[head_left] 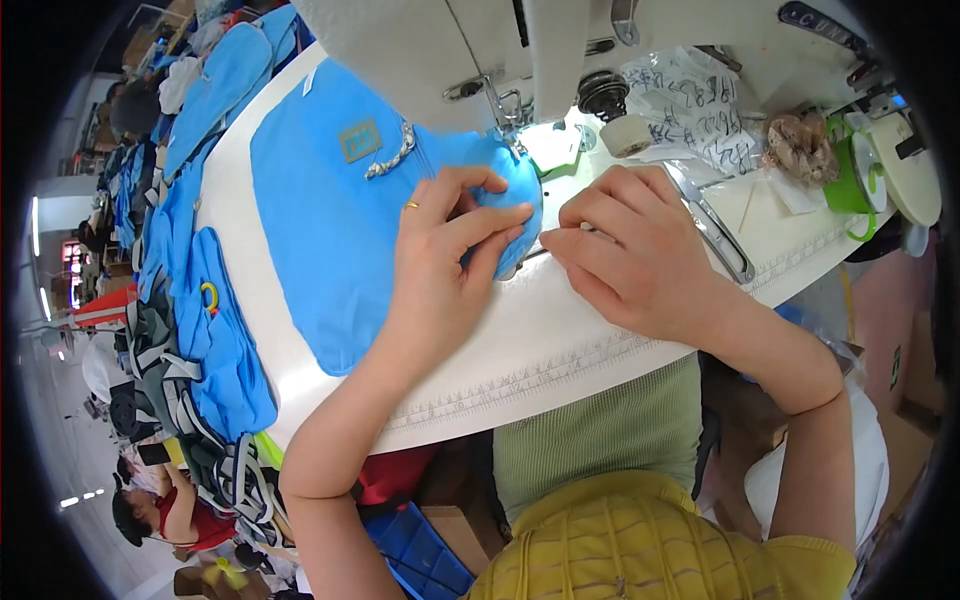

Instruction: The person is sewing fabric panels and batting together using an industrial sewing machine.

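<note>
A blue fabric piece [310, 230] lies flat on the white sewing table, its right end beside the needle area [513, 140] of a white sewing machine [430, 55]. It carries a small tan patch [360, 141] and a short braided grey-white cord [392, 155]. My left hand [445, 250], a ring on one finger, pinches the fabric near its rounded edge, just in front of the needle. Right of that edge, my right hand [645, 245] is closed, fingertips together. A small pale bit shows between its fingers, too little to name.
Metal tweezers [715, 230] lie right of my right hand, near a clear plastic bag [690, 115] and a green cup [853, 170]. Printed ruler marks [530, 385] line the front edge. Blue garment pieces [215, 350] are heaped at left; another person [185, 505] is beyond.
</note>
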The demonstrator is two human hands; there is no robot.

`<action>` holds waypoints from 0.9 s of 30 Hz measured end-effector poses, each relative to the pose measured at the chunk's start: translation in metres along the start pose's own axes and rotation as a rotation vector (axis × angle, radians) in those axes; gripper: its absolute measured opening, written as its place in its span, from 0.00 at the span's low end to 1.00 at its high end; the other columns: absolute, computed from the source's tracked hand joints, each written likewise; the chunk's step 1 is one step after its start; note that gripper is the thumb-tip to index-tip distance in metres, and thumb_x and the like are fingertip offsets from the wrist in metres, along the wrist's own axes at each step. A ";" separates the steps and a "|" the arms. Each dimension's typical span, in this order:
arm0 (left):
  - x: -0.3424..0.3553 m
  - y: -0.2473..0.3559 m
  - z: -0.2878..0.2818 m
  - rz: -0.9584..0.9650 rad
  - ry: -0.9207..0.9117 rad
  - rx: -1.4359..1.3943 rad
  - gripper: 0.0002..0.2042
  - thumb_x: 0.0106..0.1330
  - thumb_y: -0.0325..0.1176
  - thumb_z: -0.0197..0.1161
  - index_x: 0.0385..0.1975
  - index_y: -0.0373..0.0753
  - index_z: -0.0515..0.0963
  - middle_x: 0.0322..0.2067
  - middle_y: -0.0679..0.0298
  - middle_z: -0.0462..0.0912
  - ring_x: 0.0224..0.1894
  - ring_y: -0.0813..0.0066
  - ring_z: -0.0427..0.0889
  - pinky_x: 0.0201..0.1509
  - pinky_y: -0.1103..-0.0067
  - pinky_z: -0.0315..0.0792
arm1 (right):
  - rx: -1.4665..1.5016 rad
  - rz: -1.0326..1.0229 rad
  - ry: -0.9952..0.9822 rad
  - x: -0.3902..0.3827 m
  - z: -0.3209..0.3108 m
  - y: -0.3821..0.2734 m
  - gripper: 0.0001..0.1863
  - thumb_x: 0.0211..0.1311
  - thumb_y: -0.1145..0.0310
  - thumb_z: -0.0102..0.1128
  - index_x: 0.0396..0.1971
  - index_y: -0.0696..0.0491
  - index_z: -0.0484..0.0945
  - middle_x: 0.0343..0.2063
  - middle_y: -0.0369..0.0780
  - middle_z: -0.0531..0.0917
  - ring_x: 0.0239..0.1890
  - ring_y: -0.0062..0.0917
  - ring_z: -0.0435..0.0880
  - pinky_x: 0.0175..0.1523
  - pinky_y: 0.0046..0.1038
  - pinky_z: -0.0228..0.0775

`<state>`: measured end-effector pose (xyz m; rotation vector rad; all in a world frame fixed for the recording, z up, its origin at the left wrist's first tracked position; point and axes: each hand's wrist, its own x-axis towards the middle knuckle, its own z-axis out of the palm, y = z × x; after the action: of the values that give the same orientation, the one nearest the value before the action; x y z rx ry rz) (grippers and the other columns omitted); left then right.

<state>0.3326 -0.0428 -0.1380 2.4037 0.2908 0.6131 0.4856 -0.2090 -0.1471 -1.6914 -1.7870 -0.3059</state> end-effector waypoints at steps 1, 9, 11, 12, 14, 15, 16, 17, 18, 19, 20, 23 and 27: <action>0.000 0.000 0.000 -0.005 -0.005 -0.007 0.09 0.59 0.22 0.72 0.38 0.42 0.90 0.46 0.66 0.82 0.38 0.68 0.74 0.47 0.73 0.69 | 0.000 -0.006 0.001 0.000 0.000 -0.001 0.10 0.48 0.71 0.68 0.33 0.50 0.82 0.37 0.34 0.79 0.44 0.31 0.77 0.53 0.36 0.68; 0.007 -0.009 -0.003 0.025 -0.041 0.010 0.09 0.60 0.25 0.73 0.40 0.42 0.90 0.46 0.67 0.81 0.39 0.68 0.74 0.50 0.72 0.68 | 0.006 0.014 -0.043 -0.001 0.001 -0.002 0.08 0.48 0.72 0.66 0.30 0.50 0.81 0.36 0.35 0.77 0.43 0.29 0.76 0.53 0.35 0.68; 0.009 -0.010 -0.005 0.034 -0.050 0.015 0.10 0.60 0.25 0.73 0.41 0.43 0.90 0.46 0.67 0.81 0.39 0.68 0.74 0.50 0.73 0.67 | 0.010 0.013 -0.039 -0.001 0.001 -0.002 0.08 0.48 0.72 0.66 0.30 0.50 0.80 0.36 0.35 0.77 0.43 0.30 0.76 0.53 0.35 0.67; 0.009 -0.011 -0.006 0.036 -0.053 0.014 0.10 0.60 0.25 0.73 0.41 0.43 0.90 0.45 0.67 0.80 0.39 0.68 0.73 0.51 0.73 0.68 | 0.014 0.012 -0.037 -0.001 0.001 -0.002 0.07 0.48 0.72 0.66 0.30 0.51 0.80 0.37 0.35 0.77 0.43 0.30 0.76 0.53 0.35 0.67; 0.010 -0.011 -0.007 0.038 -0.058 0.014 0.10 0.60 0.25 0.72 0.41 0.43 0.90 0.45 0.66 0.80 0.39 0.68 0.73 0.51 0.73 0.68 | 0.031 0.018 -0.058 0.000 -0.002 -0.001 0.10 0.50 0.73 0.68 0.35 0.51 0.82 0.37 0.35 0.79 0.42 0.30 0.78 0.51 0.35 0.68; 0.010 -0.011 -0.007 0.026 -0.053 0.000 0.10 0.61 0.25 0.72 0.41 0.43 0.90 0.45 0.66 0.81 0.40 0.68 0.74 0.51 0.73 0.69 | 0.046 0.023 -0.080 0.000 -0.003 -0.001 0.12 0.53 0.73 0.69 0.39 0.51 0.83 0.38 0.35 0.80 0.41 0.30 0.79 0.49 0.36 0.68; 0.010 -0.011 -0.006 0.015 -0.048 -0.016 0.10 0.61 0.24 0.72 0.41 0.43 0.90 0.46 0.66 0.81 0.41 0.67 0.75 0.51 0.73 0.69 | 0.045 0.025 -0.078 0.001 -0.003 -0.001 0.12 0.53 0.73 0.69 0.39 0.51 0.83 0.38 0.35 0.80 0.41 0.30 0.79 0.49 0.36 0.68; 0.011 -0.011 -0.006 0.018 -0.049 -0.017 0.10 0.61 0.24 0.72 0.41 0.43 0.90 0.46 0.66 0.81 0.41 0.67 0.75 0.51 0.73 0.69 | 0.025 0.046 -0.031 0.002 -0.003 -0.002 0.13 0.55 0.73 0.69 0.41 0.51 0.83 0.38 0.35 0.81 0.41 0.31 0.79 0.49 0.36 0.68; 0.012 -0.013 -0.007 0.012 -0.047 -0.039 0.09 0.62 0.24 0.71 0.40 0.41 0.90 0.46 0.65 0.81 0.42 0.66 0.76 0.51 0.73 0.70 | 0.006 0.066 0.016 0.003 -0.002 -0.002 0.13 0.57 0.73 0.68 0.44 0.51 0.84 0.38 0.36 0.81 0.40 0.32 0.78 0.49 0.37 0.67; 0.012 -0.015 -0.007 0.005 -0.045 -0.060 0.08 0.62 0.23 0.70 0.40 0.40 0.89 0.47 0.64 0.82 0.43 0.65 0.78 0.51 0.72 0.71 | 0.005 0.068 0.018 0.004 0.000 0.000 0.13 0.57 0.73 0.68 0.44 0.51 0.84 0.38 0.36 0.81 0.40 0.32 0.78 0.49 0.37 0.67; 0.012 -0.016 -0.007 0.007 -0.047 -0.059 0.08 0.62 0.23 0.70 0.40 0.40 0.89 0.47 0.64 0.82 0.43 0.65 0.78 0.51 0.72 0.71 | -0.021 0.103 0.036 0.006 0.002 0.004 0.13 0.56 0.73 0.67 0.42 0.52 0.84 0.37 0.36 0.80 0.41 0.32 0.78 0.49 0.37 0.68; 0.013 -0.014 -0.008 0.025 -0.046 -0.038 0.07 0.64 0.21 0.68 0.40 0.37 0.86 0.48 0.62 0.83 0.46 0.62 0.80 0.51 0.71 0.72 | -0.056 0.151 0.017 0.009 0.002 0.005 0.13 0.56 0.72 0.65 0.43 0.53 0.85 0.36 0.37 0.79 0.42 0.32 0.77 0.49 0.36 0.68; 0.013 -0.013 -0.009 0.090 -0.046 0.089 0.08 0.66 0.18 0.64 0.41 0.35 0.82 0.49 0.60 0.83 0.48 0.60 0.82 0.53 0.71 0.74 | -0.041 0.155 -0.045 0.012 0.006 0.007 0.13 0.57 0.72 0.65 0.43 0.52 0.85 0.37 0.37 0.79 0.42 0.32 0.77 0.49 0.36 0.68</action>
<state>0.3388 -0.0232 -0.1350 2.5236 0.1950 0.5950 0.4910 -0.1955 -0.1463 -1.8671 -1.6801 -0.2404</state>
